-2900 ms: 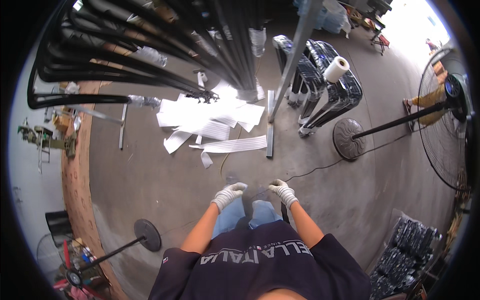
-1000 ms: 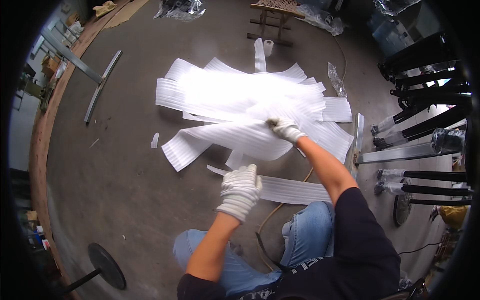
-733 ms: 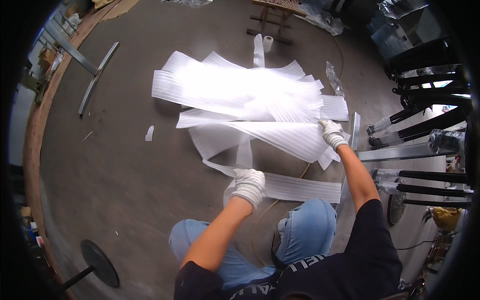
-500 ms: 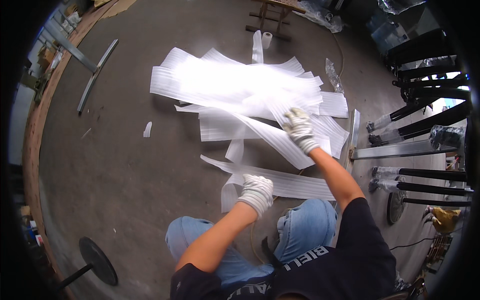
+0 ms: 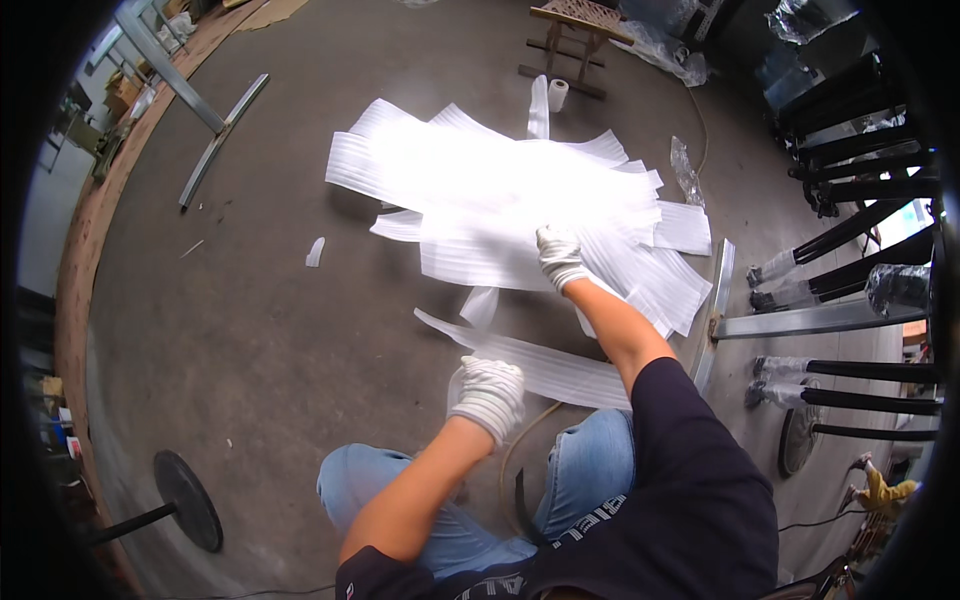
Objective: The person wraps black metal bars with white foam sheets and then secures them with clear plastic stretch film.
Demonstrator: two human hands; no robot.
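White ribbed foam strips point(image 5: 480, 255) lie in a loose, overlapping pile on the floor before me, the middle washed out by glare. My right hand point(image 5: 562, 258), in a white knitted glove, is closed at the pile's near side on a foam strip; its fingers partly hide the grip. Closer to my knees, my left hand point(image 5: 487, 397), gloved alike, is closed at a separate foam strip point(image 5: 570, 372). A curled white piece shows beside that fist, but what lies inside the fingers is hidden.
A wooden stool point(image 5: 580, 30) and a small white roll point(image 5: 558, 95) stand beyond the pile. Metal T-shaped frames point(image 5: 225, 140) lie at left and right. Black legs with plastic-wrapped ends point(image 5: 800, 370) line the right side. A round black base point(image 5: 188, 500) is at lower left.
My right hand has moved left and its fingers have closed. The strip that slanted across the pile's near side no longer lies there. My left hand has shifted slightly left and nearer me.
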